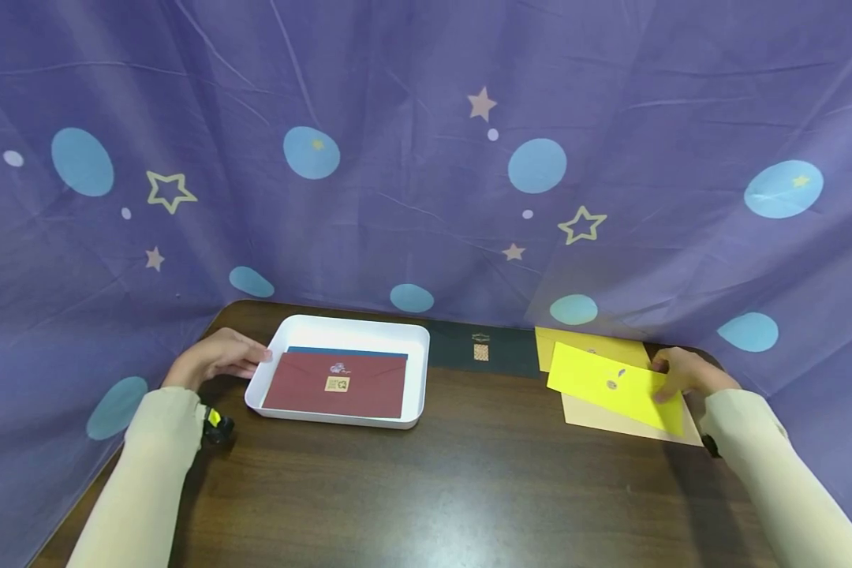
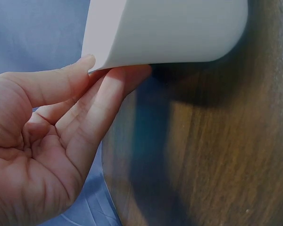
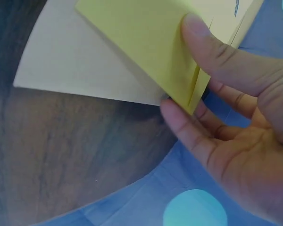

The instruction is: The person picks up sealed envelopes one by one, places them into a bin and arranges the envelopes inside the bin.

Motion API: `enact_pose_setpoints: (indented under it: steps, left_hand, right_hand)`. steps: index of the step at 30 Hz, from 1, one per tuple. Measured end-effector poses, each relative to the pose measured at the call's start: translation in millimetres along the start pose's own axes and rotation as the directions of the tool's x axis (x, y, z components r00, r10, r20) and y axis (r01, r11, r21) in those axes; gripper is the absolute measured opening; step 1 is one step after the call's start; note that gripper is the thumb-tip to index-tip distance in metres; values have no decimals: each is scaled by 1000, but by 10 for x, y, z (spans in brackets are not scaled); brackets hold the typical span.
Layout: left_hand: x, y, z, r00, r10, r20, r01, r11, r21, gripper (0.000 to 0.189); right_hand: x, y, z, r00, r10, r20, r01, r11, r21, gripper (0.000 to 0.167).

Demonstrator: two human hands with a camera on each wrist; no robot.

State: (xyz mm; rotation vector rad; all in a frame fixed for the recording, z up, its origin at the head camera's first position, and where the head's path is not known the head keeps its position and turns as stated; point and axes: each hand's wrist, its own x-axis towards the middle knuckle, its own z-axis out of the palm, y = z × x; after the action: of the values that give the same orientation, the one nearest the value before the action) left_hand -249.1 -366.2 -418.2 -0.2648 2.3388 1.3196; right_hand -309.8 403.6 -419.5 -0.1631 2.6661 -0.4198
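Two grips clamp: your left hand [image 1: 225, 355] pinches the tray [image 1: 358, 331] at left, likely steadying it; your right hand [image 1: 684, 372] pinches the bright envelope [image 1: 603, 388] by its right end, over the beige envelope [image 1: 596, 418], likely avoiding creases.

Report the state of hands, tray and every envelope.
White tray: holding envelopes
Red envelope: flat in tray
Blue envelope: mostly covered
Dark envelope: lying flat
Golden envelope: partly covered
Beige envelope: partly covered
Bright yellow envelope: held
Left hand: gripping tray
Right hand: pinching bright yellow envelope
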Motion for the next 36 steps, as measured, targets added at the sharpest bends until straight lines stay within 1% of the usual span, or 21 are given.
enact_pose_setpoints:
  steps: [4,5,8,11,14,17,20,22,23,24,26,28,29,31,32,35,36]
  left_hand:
    - [0,-5,1,1000,-1,1,1,1000,-2,49]
    - [-1,-5,1,1000,-1,1,1,1000,-3,49]
    - [-5,-4,1,1000,-4,0,4,1000,-3,49]
    - [-7,-6,2,1000,-5,-1,5,1000,-4,49]
    - [-7,-10,1,1000,-3,2,3,1000,-5,49]
    - [-3,-12,-1,1000,-3,5,3,1000,-6,49]
    - [6,-10,-5,1000,-5,7,5,1000,-6,49]
    - [10,-5,-8,1000,-8,9,8,1000,-6,50]
    - [12,-4,-9,1000,-9,10,9,1000,-5,50]
    - [14,-2,-11,1000,-9,11,9,1000,-4,50]
    - [17,1,-13,1000,-9,11,9,1000,-2,51]
    - [20,3,-14,1000,-10,11,10,1000,-3,51]
    - [20,5,-13,1000,-10,11,10,1000,-4,51]
    - [19,6,-12,1000,-8,12,8,1000,-5,51]
    - [18,7,-11,1000,-8,13,8,1000,-6,51]
    - [11,8,-9,1000,-8,13,8,1000,-5,51]
    - [9,8,-8,1000,-9,13,9,1000,-3,51]
  right_hand:
    - [-21,65,22,997,-56,-56,56,998,-11,54]
    - [-29,80,28,996,-61,-68,62,998,0,51]
    - [-51,136,52,994,-58,-89,65,995,75,46]
    - [-81,184,81,994,-42,-97,58,984,169,43]
    - [-115,210,88,995,-38,-96,59,971,231,41]
    - [-138,213,73,997,-8,-82,29,966,257,43]
    - [-142,219,45,999,26,-46,-12,958,285,50]
    - [-145,228,31,999,43,-21,-34,948,318,54]
    - [-150,236,28,999,52,-7,-46,939,341,54]
    - [-153,244,28,998,58,11,-58,926,373,49]
    - [-164,266,39,997,66,43,-78,890,449,31]
    - [-176,284,54,994,79,70,-104,844,526,14]
    - [-182,287,62,993,86,83,-118,820,561,13]
    - [-187,297,80,991,84,105,-132,772,622,20]
    - [-188,303,88,991,72,115,-130,756,642,22]
    - [-183,312,104,987,34,157,-138,685,716,21]
    - [-180,315,107,985,11,173,-136,668,732,22]
